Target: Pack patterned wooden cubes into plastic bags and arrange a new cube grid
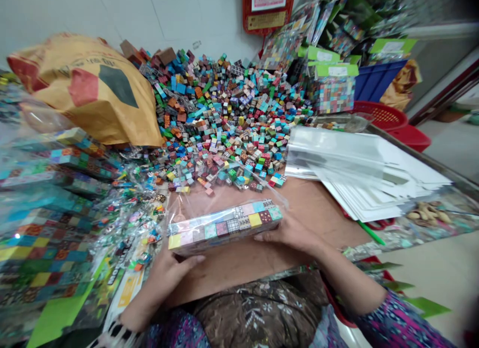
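A clear plastic bag (187, 203) encloses a long block of small patterned cubes (228, 226), set in rows. It is held just over the brown board (329, 218). My left hand (175, 268) grips the block's left end, thumb along the near side. At the right end, my right hand (284, 233) closes round the block with its thumb on the near face. The bag's loose upper part stands up beyond the block. Fingers under and behind the block are hidden.
A big heap of loose cubes (224, 113) lies against the wall. A yellow sack (101, 93) and bagged cube blocks (45, 248) stand left. White cards (385, 188), plastic sleeves (337, 148), peanuts (428, 213) and a green pen (372, 233) lie right, near red baskets (381, 113).
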{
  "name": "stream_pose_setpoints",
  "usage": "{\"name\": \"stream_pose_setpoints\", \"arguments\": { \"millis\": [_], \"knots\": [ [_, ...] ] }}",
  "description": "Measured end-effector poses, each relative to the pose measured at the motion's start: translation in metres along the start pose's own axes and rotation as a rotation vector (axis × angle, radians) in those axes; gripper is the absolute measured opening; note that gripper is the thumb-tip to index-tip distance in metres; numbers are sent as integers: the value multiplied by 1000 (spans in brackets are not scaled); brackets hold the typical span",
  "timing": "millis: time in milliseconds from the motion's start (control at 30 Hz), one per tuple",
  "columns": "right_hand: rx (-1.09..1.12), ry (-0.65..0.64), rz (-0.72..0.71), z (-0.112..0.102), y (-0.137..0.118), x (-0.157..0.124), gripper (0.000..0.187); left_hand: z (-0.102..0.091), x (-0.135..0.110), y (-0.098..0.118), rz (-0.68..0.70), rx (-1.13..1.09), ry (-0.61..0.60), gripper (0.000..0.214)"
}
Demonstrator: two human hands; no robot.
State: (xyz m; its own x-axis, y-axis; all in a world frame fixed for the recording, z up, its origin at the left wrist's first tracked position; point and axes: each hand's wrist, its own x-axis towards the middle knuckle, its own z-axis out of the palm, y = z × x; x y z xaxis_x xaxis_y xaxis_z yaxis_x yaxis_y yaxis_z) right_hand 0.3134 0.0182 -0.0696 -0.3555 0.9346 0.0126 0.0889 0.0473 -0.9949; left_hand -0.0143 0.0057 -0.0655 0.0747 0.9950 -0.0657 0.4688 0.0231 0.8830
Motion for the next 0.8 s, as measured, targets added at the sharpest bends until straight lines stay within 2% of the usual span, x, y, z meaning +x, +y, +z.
{"name": "stream_pose_setpoints", "arguments": {
  "millis": [67,167,233,367,467,600,700,800],
  "knots": [
    [66,24,36,3,-3,2,53,1,2,2,3,-5,-26,40],
    [104,74,43,6,-1,3,59,1,5,4,4,9,-40,36],
    [116,61,34,6,1,3,59,0,6,6,17,11,-49,37],
    [53,-11,16,5,5,2,55,-1,6,8,33,64,-122,38],
    [-15,10,42,4,6,3,50,1,5,5,19,91,-172,33],
    [-37,61,63,4,7,5,46,3,4,6,26,61,-131,29],
    [-22,22,39,4,9,6,47,3,5,11,49,38,-122,31],
    [47,-22,34,5,11,6,55,3,5,16,17,15,-130,35]
  ]
}}
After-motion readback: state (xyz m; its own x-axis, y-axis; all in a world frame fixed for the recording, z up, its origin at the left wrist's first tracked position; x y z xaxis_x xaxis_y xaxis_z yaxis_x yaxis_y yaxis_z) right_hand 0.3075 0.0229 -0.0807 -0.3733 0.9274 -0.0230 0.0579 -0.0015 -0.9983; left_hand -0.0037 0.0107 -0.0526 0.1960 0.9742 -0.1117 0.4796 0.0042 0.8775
